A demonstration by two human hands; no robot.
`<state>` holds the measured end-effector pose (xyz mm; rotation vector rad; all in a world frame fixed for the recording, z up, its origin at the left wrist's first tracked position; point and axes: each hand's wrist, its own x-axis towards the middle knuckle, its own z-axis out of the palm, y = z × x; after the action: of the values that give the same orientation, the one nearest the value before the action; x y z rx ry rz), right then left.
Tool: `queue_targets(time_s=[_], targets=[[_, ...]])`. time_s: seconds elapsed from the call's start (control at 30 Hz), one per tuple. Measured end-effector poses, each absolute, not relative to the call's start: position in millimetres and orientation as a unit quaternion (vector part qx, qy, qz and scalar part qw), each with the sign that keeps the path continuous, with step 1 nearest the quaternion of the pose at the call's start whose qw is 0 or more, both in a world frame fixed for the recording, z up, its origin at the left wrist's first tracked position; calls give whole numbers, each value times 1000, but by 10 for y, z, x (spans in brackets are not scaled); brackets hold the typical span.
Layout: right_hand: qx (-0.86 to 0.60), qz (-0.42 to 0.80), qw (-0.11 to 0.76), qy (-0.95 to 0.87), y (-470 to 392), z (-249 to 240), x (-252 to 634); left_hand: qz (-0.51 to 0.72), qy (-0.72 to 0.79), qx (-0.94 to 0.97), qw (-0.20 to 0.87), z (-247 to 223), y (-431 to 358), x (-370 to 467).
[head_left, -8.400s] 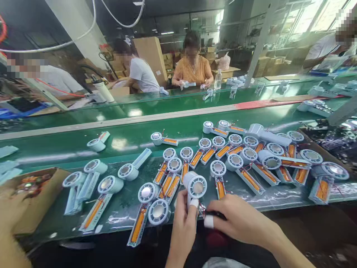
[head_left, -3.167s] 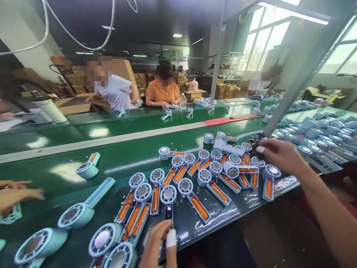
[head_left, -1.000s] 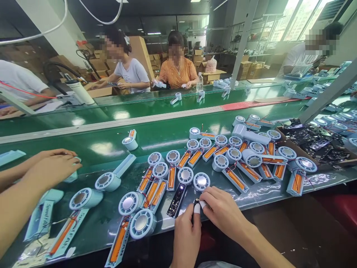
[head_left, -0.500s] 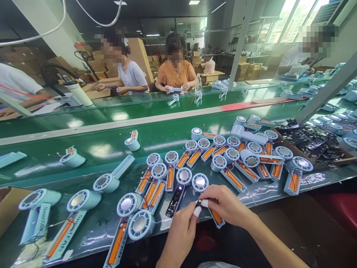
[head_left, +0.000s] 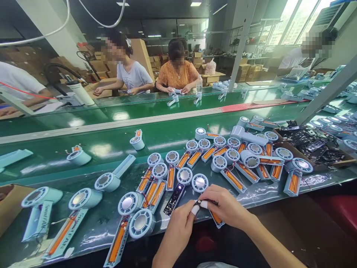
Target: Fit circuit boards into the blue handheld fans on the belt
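My left hand (head_left: 178, 227) and my right hand (head_left: 223, 203) meet at the table's near edge, with white covers on some fingertips. Between them they pinch a small dark part (head_left: 198, 203) with a light spot; its exact kind I cannot make out. Just under my right hand lies a light-blue handheld fan (head_left: 200, 183), its orange battery (head_left: 216, 217) partly covered by the hand. Beside my left hand, a black circuit board (head_left: 173, 201) with a small light on it sits at the handle of another fan (head_left: 184, 176).
Several open fans with orange batteries (head_left: 170, 178) crowd the table. A carton of black circuit boards (head_left: 315, 143) stands at right, and a cardboard box (head_left: 11, 204) at left. Behind runs a green conveyor belt (head_left: 106, 139) carrying fans. Co-workers (head_left: 178, 70) sit across it.
Both hands stay together on the small dark part, with only a slight shift of the fingers. Some fans on the belt have moved a little to the right. Across the belt, co-workers' hands have shifted.
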<state>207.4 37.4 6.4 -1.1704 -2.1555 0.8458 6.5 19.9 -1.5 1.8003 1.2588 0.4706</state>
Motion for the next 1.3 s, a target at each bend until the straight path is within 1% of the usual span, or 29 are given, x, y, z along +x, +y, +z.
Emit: queue_targets(time_s=[0.23,0.5,0.6,0.7,0.73,0.8,0.87,0.93,1.03,1.1,1.2,1.3], targets=[[-385,321,274,-820,421,93,2141,181,489,727,446,13,212,43],[-394,311,278,-819,414,72,2064,193,509,723,424,7,175,68],[-421,333,316,-782,368,133,2133,208,531,702,427,-29,132,89],[-522,348,371,-685,298,188,2280,217,581,664,417,-82,82,67],[-559,354,365,-655,269,188,2322,222,596,652,413,-103,66,53],[-599,385,314,-628,211,162,2358,240,611,635,408,-144,38,31],[-596,432,270,-620,159,127,2326,270,610,627,401,-177,16,28],[-588,455,255,-618,116,122,2257,303,612,624,381,-194,-1,45],[-572,413,245,-665,66,193,2187,322,606,632,359,-183,-16,77],[-531,378,223,-725,39,260,2196,320,598,640,360,-157,-20,89],[-470,365,189,-781,26,309,2239,315,593,642,371,-110,-19,95],[-452,340,177,-806,59,304,2232,313,592,641,374,-71,-12,107]])
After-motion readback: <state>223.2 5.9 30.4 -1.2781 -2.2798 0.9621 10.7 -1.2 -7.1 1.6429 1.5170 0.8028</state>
